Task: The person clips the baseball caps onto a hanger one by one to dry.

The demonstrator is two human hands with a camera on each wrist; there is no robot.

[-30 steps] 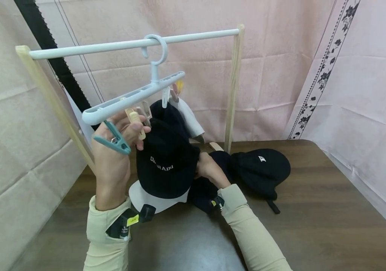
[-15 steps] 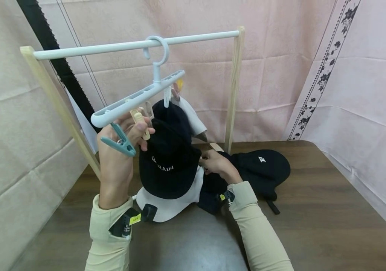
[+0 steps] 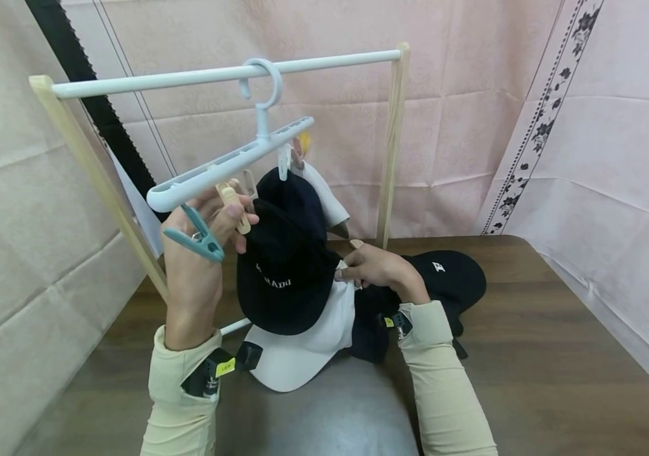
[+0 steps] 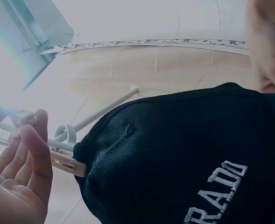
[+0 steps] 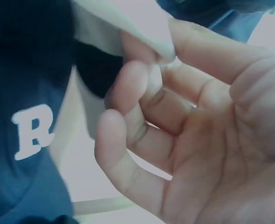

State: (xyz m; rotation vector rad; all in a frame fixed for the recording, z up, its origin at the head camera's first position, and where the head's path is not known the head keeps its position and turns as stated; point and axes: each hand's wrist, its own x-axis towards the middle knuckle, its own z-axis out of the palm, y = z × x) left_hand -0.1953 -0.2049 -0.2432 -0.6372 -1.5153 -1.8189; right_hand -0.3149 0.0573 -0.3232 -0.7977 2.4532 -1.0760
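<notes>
Fingers (image 3: pixel 352 273) pinch one beige clip (image 3: pixel 233 205), one white cap (image 3: pixel 308 346).

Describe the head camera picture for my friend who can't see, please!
A right hand pinches a white cap, while the left hand pinches a cream clothespin under a pale hanger. A black cap hangs between the hands.

Free passage over the tabletop (image 3: pixel 563 335) at right, but hanger (image 3: pixel 233 159), lettered black cap (image 3: pixel 287 307) and white cap (image 3: pixel 304 354) mid-way.
</notes>
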